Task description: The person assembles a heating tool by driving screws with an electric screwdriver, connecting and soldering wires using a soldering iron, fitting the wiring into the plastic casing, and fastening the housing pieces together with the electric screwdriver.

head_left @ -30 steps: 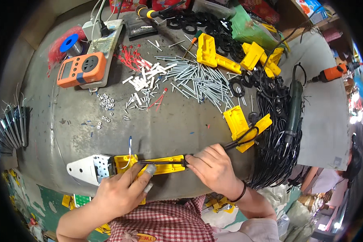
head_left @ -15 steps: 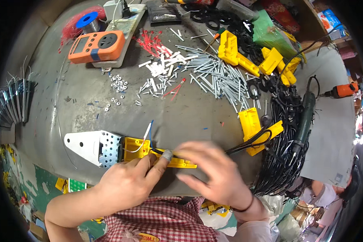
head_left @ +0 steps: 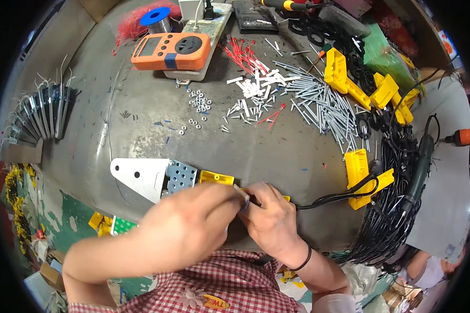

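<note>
My left hand [head_left: 198, 219] and my right hand [head_left: 271, 221] meet over a yellow plastic handle shell [head_left: 217, 178]. The left fingers are pinched together; what they hold is hidden. My right fingers are closed on a black cable [head_left: 324, 200], which comes out to the right of that hand. Most of the shell is covered by my hands; its open left end and a small bit beyond my right hand show. Joined to the shell's left end is a perforated metal part [head_left: 181, 177], with a tapered white plate [head_left: 141, 175] pointing left.
An orange meter [head_left: 171, 51], white sleeves [head_left: 258, 86], long screws [head_left: 321, 101] and small nuts [head_left: 198, 100] lie farther back. At the right are another yellow shell [head_left: 357, 172], bundled black cables [head_left: 381, 229] and a dark green power tool [head_left: 420, 167]. Metal blades [head_left: 49, 112] stand at the left.
My right hand, blurred before, has come left onto the cable beside my left hand. My left hand has lifted into a pinch near it. The whole scene has shifted rightward in view.
</note>
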A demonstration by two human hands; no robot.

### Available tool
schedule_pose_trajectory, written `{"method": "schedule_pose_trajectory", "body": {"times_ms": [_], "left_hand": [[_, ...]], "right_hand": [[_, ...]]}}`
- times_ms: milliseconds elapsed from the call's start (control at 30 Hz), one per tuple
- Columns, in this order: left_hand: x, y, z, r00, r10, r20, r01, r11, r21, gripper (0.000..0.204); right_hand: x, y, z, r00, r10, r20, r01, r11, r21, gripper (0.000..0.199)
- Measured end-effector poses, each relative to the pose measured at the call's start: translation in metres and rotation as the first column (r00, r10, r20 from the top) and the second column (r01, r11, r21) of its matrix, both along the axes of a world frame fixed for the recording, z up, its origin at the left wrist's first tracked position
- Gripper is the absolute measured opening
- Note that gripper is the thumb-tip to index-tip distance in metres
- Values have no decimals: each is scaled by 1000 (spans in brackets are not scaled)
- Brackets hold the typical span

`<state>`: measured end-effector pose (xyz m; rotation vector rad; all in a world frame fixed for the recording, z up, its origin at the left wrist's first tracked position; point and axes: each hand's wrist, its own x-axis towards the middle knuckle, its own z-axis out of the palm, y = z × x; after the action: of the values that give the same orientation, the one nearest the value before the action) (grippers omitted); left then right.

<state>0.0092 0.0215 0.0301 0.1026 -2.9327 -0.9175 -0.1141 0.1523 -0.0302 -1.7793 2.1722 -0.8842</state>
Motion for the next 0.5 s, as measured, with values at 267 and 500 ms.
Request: {"method": "schedule_pose_trajectory", "body": {"times_ms": [267,500], "left_hand": [[10,13,-3,1000,24,3,-23,977,-210,47],[42,23,-27,989,107,-99,-123,978,-171,35]], "right_hand": [[3,-4,4,995,-62,77,58,997,52,12],[5,-5,4,999,-13,53,10,999,49,31]]}}
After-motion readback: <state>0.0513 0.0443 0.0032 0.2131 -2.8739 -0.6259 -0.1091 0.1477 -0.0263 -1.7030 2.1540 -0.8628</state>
